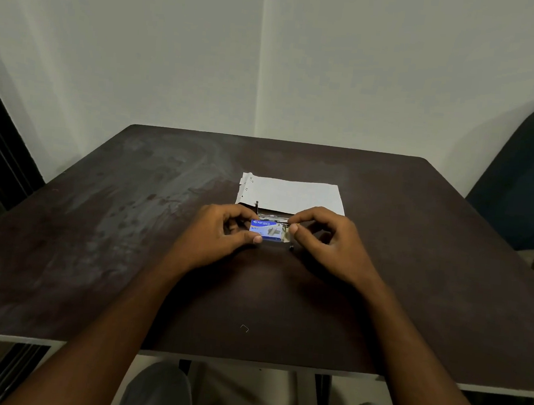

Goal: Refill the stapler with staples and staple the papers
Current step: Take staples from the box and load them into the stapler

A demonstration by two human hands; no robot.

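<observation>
A small blue staple box is held over the dark table. My left hand grips its left end between thumb and fingers. My right hand pinches the box's right end, where a pale inner tray or flap shows. Just behind the box lies the stapler, mostly hidden; only a metal strip and an upright dark part show. A stack of white papers lies flat beyond the hands, with ragged left edges.
A single loose staple lies on the table near the front edge. A dark chair back stands at the right. White walls meet in a corner behind the table. My knees show below the table edge.
</observation>
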